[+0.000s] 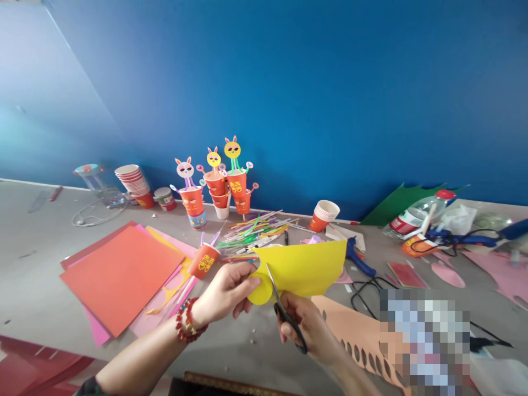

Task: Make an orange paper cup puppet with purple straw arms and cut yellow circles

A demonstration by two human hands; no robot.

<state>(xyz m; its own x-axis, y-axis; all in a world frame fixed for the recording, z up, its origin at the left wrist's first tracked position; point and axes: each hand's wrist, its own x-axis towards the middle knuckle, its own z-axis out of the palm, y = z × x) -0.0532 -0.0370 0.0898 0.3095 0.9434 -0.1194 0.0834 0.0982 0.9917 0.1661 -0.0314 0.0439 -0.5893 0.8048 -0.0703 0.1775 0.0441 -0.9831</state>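
Note:
A sheet of yellow paper (307, 267) is held up over the table, with a rounded, partly cut disc at its left end. My left hand (231, 289), a bead bracelet at its wrist, pinches that yellow disc (260, 290) between thumb and fingers. Black-handled scissors (290, 324) are in my right hand (303, 324), fingers through the loops. Their blades point up and left and lie against the paper at the edge of the disc. Just behind my left hand a red paper cup (204, 260) lies tilted, with purple strips sticking out.
Coloured paper sheets (124, 275) lie at left. Cup figures with rabbit faces (192, 201) stand at the back beside loose pipe cleaners (256, 231). Stacked cups (324, 215), a blue glue gun (358, 258), cut peach paper (355, 335) and a plastic bottle (421, 214) are to the right.

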